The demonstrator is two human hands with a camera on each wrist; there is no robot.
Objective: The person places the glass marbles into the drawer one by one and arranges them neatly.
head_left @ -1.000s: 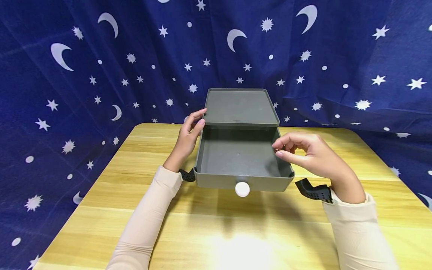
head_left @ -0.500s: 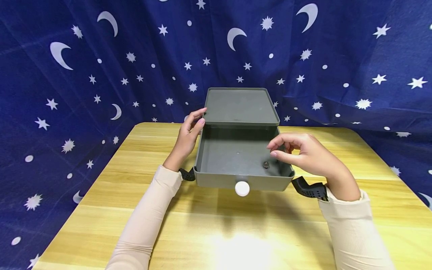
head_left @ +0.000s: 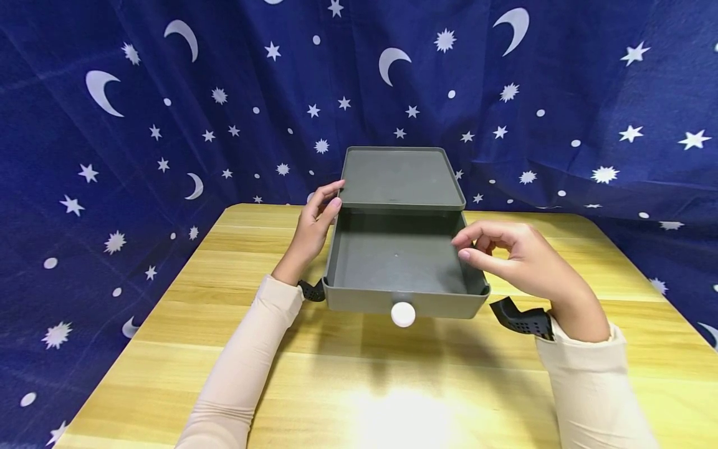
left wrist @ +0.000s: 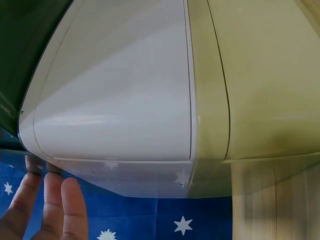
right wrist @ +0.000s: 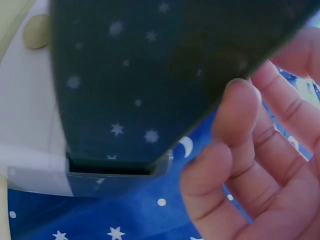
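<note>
A grey drawer (head_left: 364, 299) with a round white knob (head_left: 403, 314) stands pulled out beneath a flat, rimmed grey top (head_left: 401, 178). My left hand (head_left: 316, 221) rests at the left edge of the unit, fingers fairly straight; in the left wrist view the fingers (left wrist: 74, 210) lie along its pale side. Over the drawer's right wall hovers my right hand (head_left: 505, 249), thumb and forefinger loosely bent with a small gap. Nothing shows between these fingertips. In the right wrist view the fingers (right wrist: 239, 107) are beside a dark panel. The drawer floor (head_left: 392, 268) shows no loose object.
The unit stands on a light wooden table (head_left: 252, 349). Behind it hangs a blue curtain (head_left: 359, 75) with white moons and stars. Black wrist mounts (head_left: 521, 321) sit at both cuffs.
A small dark round object, visible on the drawer floor half a second ago, is out of sight now. My right hand has shifted slightly right and back; the left stays put.
</note>
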